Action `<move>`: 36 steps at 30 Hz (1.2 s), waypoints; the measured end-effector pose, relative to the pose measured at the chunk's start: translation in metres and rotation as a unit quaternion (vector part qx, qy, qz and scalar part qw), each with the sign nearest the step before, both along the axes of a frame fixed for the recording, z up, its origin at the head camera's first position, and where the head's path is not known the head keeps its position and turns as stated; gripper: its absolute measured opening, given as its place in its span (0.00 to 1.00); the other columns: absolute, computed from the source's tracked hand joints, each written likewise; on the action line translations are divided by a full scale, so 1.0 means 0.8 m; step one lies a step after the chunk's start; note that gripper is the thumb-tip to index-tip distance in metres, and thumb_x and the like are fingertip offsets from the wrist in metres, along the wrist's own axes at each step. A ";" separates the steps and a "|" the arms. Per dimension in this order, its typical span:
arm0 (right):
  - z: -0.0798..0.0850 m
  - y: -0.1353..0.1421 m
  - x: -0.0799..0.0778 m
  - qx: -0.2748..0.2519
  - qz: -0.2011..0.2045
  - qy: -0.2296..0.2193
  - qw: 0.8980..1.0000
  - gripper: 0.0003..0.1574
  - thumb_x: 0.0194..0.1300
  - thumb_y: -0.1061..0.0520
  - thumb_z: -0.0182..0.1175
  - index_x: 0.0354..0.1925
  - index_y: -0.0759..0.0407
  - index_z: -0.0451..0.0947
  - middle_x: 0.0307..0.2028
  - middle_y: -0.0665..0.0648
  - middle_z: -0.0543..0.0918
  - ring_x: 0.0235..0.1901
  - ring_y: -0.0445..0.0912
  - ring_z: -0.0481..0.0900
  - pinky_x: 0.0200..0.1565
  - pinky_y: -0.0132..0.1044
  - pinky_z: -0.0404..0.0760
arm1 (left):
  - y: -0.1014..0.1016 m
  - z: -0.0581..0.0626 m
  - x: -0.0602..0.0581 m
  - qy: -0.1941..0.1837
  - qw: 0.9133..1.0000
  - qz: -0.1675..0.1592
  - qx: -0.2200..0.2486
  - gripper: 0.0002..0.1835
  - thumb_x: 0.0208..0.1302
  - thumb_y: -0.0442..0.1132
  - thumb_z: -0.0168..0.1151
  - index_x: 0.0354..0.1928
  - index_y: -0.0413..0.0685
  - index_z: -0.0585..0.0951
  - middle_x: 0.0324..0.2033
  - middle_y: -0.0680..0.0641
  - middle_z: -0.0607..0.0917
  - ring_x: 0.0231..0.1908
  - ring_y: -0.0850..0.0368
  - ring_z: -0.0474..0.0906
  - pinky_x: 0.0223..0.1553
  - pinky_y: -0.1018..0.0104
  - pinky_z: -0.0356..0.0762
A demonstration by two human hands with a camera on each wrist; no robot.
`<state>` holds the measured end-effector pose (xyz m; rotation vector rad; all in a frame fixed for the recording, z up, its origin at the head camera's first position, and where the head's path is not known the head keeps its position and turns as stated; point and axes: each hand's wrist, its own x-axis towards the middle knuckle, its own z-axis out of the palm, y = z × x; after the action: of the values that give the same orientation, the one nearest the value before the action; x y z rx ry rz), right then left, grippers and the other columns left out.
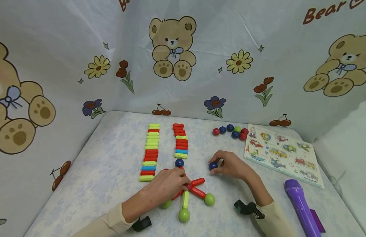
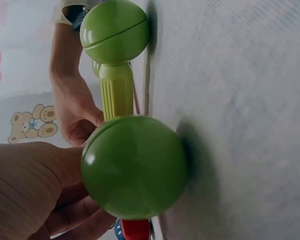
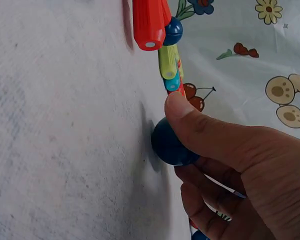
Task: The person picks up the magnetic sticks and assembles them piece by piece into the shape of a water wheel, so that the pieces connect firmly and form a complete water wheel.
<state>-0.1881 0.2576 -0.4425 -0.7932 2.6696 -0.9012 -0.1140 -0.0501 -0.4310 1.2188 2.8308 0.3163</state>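
My right hand [image 1: 230, 164] pinches a dark blue ball [image 3: 172, 145] between thumb and fingers, at the table surface. Beside it lies a star-shaped build of rods and balls, with a red ball at its hub. My left hand [image 1: 168, 184] grips this build near the hub, its fingers covering part of it. Red rods [image 1: 197, 192] and a yellow-green rod [image 1: 185, 199] spread out from the middle. Green balls [image 1: 184, 215] cap some rods, and a blue ball [image 1: 179, 163] sits at the far end of another. One red rod [image 1: 197, 181] has a bare outer end.
Two columns of loose rods [image 1: 150, 154] in yellow-green, red and blue lie at the far left and middle. Several loose balls [image 1: 235, 134] cluster at the back right, against a picture board [image 1: 285, 154]. A purple microphone [image 1: 301, 207] lies at the right edge.
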 end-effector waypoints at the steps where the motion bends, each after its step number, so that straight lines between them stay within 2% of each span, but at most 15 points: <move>1: 0.001 -0.003 0.002 0.000 0.009 -0.010 1.000 0.20 0.61 0.52 0.82 0.49 0.53 0.88 0.43 0.45 0.86 0.43 0.43 0.82 0.44 0.35 0.84 | 0.000 0.000 -0.001 0.001 1.000 0.003 0.001 0.12 0.72 0.50 0.73 0.54 0.62 0.92 0.41 0.58 0.85 0.41 0.66 0.79 0.37 0.71 0.82; 5: 0.004 -0.015 0.007 0.002 0.042 -0.055 0.998 0.20 0.61 0.52 0.82 0.49 0.48 0.87 0.44 0.43 0.86 0.43 0.44 0.80 0.45 0.36 0.84 | -0.001 -0.001 -0.004 0.002 1.000 0.008 0.007 0.11 0.72 0.50 0.73 0.52 0.62 0.93 0.40 0.58 0.85 0.40 0.66 0.79 0.36 0.71 0.81; 8: 0.003 -0.024 0.011 0.010 0.065 -0.072 0.995 0.19 0.62 0.52 0.82 0.50 0.46 0.89 0.45 0.43 0.83 0.44 0.43 0.79 0.47 0.36 0.83 | -0.002 -0.001 -0.005 0.001 1.000 0.004 0.011 0.11 0.72 0.50 0.73 0.52 0.62 0.93 0.39 0.58 0.85 0.39 0.66 0.79 0.35 0.72 0.81; 16: -0.004 -0.038 0.018 0.029 0.103 -0.037 0.994 0.13 0.65 0.51 0.79 0.48 0.42 0.90 0.44 0.42 0.78 0.45 0.39 0.76 0.47 0.33 0.80 | -0.003 0.000 -0.006 -0.004 1.000 0.001 0.023 0.10 0.72 0.49 0.73 0.51 0.61 0.93 0.39 0.57 0.85 0.38 0.67 0.79 0.33 0.75 0.79; 24: -0.013 -0.043 0.015 -0.010 0.079 0.007 0.997 0.18 0.66 0.54 0.78 0.54 0.46 0.90 0.48 0.44 0.81 0.46 0.40 0.78 0.48 0.36 0.83 | -0.005 -0.003 -0.005 -0.001 0.999 -0.007 0.034 0.09 0.72 0.49 0.73 0.50 0.61 0.93 0.39 0.57 0.84 0.39 0.67 0.79 0.34 0.74 0.79; 30: -0.016 -0.047 0.014 -0.031 0.057 0.012 0.998 0.21 0.67 0.54 0.78 0.57 0.49 0.89 0.52 0.46 0.84 0.49 0.41 0.80 0.52 0.39 0.86 | -0.004 -0.003 -0.004 0.027 0.999 -0.016 0.036 0.09 0.71 0.48 0.74 0.50 0.60 0.93 0.40 0.56 0.85 0.41 0.63 0.78 0.36 0.73 0.81; 36: -0.019 -0.049 0.013 -0.034 0.054 0.018 0.998 0.21 0.67 0.55 0.77 0.57 0.49 0.89 0.52 0.46 0.85 0.50 0.41 0.81 0.52 0.39 0.87 | -0.003 -0.003 -0.002 0.029 0.999 -0.016 0.032 0.10 0.71 0.48 0.74 0.51 0.60 0.93 0.39 0.57 0.85 0.39 0.64 0.78 0.34 0.75 0.78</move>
<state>-0.1778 0.2187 -0.4580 -0.9689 2.6090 -0.9646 -0.1160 -0.0522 -0.4335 1.3049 2.8669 0.3796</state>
